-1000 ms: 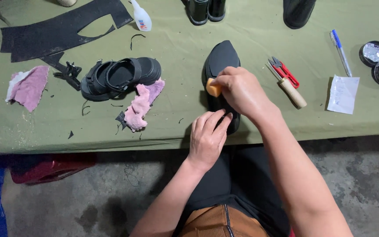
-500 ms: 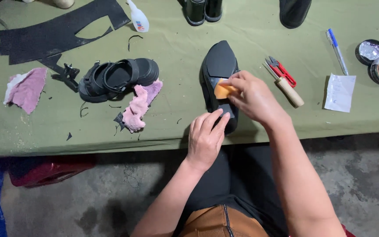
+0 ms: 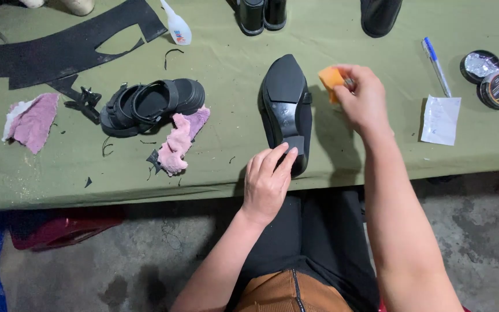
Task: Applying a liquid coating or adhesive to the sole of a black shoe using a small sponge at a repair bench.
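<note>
A black shoe (image 3: 286, 103) lies sole up on the green cloth of the table (image 3: 232, 69), toe pointing away from me. My left hand (image 3: 268, 182) rests on its heel end at the table's front edge, fingers pressing it down. My right hand (image 3: 364, 98) hovers just right of the shoe, pinching a small orange sponge (image 3: 330, 77) that is off the sole.
A black sandal (image 3: 151, 106) and a pink rag (image 3: 181, 140) lie to the left, beyond them a second pink rag (image 3: 32, 121), a cut black rubber sheet (image 3: 70, 43) and a glue bottle (image 3: 177, 26). Right: blue pen (image 3: 436, 65), paper slip (image 3: 440, 120), two polish tins (image 3: 491, 78).
My right hand lifted the orange sponge off the shoe's sole and moved it to the right. My left hand stayed on the heel.
</note>
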